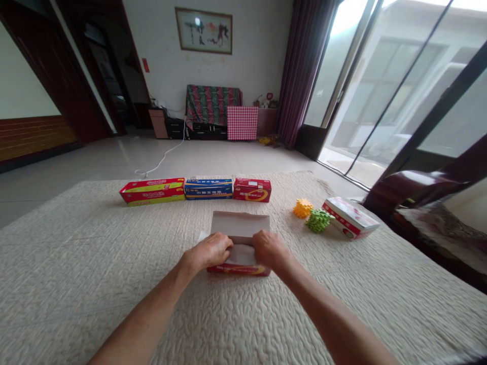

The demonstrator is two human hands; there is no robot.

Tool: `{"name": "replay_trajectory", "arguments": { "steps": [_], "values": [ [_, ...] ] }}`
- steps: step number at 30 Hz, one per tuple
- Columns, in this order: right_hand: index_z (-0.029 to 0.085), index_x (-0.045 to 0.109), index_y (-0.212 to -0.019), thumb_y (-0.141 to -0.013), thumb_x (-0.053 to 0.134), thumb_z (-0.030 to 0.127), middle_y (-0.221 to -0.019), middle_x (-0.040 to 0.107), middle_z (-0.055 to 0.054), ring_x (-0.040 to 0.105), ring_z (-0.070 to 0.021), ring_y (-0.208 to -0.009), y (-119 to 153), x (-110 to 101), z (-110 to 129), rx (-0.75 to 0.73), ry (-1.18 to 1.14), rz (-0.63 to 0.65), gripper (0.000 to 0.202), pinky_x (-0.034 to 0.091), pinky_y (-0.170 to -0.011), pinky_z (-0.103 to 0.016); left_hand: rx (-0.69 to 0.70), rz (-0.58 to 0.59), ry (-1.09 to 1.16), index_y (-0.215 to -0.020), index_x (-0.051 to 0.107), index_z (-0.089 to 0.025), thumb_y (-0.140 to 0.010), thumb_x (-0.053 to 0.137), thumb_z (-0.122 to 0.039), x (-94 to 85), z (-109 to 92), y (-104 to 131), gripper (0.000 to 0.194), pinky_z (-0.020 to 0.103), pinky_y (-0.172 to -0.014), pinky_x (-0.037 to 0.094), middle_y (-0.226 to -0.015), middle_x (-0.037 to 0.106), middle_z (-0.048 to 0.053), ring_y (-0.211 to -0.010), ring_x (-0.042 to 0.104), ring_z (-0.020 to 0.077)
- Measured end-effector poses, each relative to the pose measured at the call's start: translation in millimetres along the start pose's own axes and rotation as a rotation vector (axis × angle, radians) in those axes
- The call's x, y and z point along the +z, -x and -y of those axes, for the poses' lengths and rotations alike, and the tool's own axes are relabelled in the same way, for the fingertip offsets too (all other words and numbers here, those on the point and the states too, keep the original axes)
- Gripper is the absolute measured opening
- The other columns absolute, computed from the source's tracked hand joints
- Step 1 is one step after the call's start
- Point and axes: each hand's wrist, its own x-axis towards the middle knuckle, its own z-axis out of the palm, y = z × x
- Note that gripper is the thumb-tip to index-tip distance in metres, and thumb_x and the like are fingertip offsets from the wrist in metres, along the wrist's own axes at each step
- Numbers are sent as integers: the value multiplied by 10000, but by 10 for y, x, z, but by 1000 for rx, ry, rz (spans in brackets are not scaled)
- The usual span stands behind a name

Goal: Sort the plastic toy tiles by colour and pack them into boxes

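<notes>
A red cardboard box (239, 270) with yellow and white print sits on the quilted cover in front of me. Its lid (240, 223) stands up at the back, showing a plain grey-brown inner side. Over the left side of the box, my left hand (213, 249) is closed, its fingertips curled inside the opening. On the opposite side my right hand (267, 247) is also closed, with its fingers bent down at the edge. Something pale (242, 253) shows within the box between both hands. The exact grip of the fingertips is partly hidden.
Behind stand a red-and-green box (152, 192), a blue box (208, 189) and another red box (252, 191) in a row. To the right lie an orange spiky toy (303, 208), a green spiky toy (318, 220) and a white-and-red box (350, 218).
</notes>
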Motion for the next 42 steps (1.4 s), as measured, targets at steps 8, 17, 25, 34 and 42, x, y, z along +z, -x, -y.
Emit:
{"name": "replay_trajectory", "arguments": {
  "steps": [8,17,25,34,42],
  "values": [
    [132,737,-722,-750,555,191,-673,710,-106,620,-166,-603,89,-161,-149,-17,-183,-112,194,337,-516,-250,7,-70,473,-1160,641,-177,-822,572,-545,-27,-51,6,505,258,-694,473,-988,740,65,-870,680,219],
    [179,728,-833,-806,537,239,-695,695,-12,575,-115,-613,-76,62,-100,-16,-641,-240,202,366,-553,-207,-79,-97,572,-1386,459,-195,-760,639,-516,-10,-205,-9,726,300,-766,500,-1056,734,94,-940,688,260],
    [162,689,-842,-831,530,229,-748,712,-15,621,-117,-665,-131,169,-103,-85,-916,-157,173,426,-587,-194,-135,-213,478,-1231,587,-195,-779,617,-531,58,-275,-71,564,292,-716,489,-994,732,78,-907,686,262],
    [141,717,-815,-856,489,146,-797,738,-126,683,-210,-745,40,118,-144,19,-288,-163,232,440,-641,-268,-138,-238,457,-1319,561,-185,-687,479,-73,102,-3,-114,647,290,-972,476,-1276,661,74,-1158,624,207],
    [150,745,-873,-701,728,183,-753,735,-107,714,-218,-769,-64,242,-122,-85,-113,6,176,514,-696,-258,-174,-215,300,-1164,688,-172,-675,403,-14,37,64,-91,588,284,-972,472,-1151,721,69,-1099,652,207]
  ]
}}
